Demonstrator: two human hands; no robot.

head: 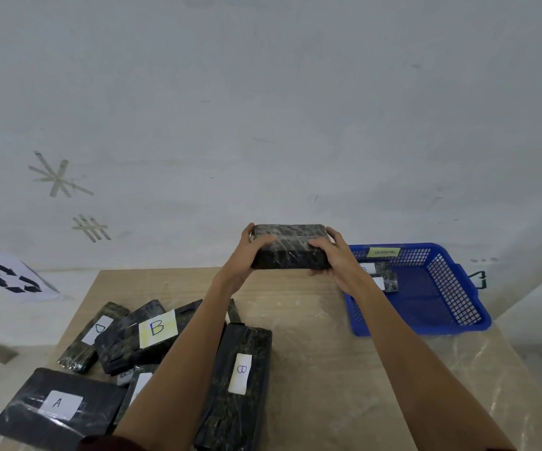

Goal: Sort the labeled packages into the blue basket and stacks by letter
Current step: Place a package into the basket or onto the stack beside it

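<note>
**No letter showing: a package held up in both hands beside the basket**

The person has a dark, plastic-wrapped package lifted clear of the table, with one hand at each short end. The left hand is curled round the left end and the right hand grips the right end the same way, so the package sits clamped between them. The side facing us shows only shiny wrap and no letter. My guess is that it is held up like this to hunt for its label before it is sent anywhere.

Just right of the right hand, and a little lower, sits the blue basket. A yellow tag on its far wall seems to read "ABNORMAL". Inside, tucked close behind the right wrist, lie what look like two small dark packages with white labels. The wrist covers part of them and I can't read their letters.

Below the left hand, on both sides of that forearm, is the unsorted heap:
- a flat package marked A, nearest the elbow
- one marked D
- one with a yellow B label
- a long one marked B, lying between the two forearms

They overlap loosely rather than sitting in lettered stacks, so the sorting looks barely begun.
</note>
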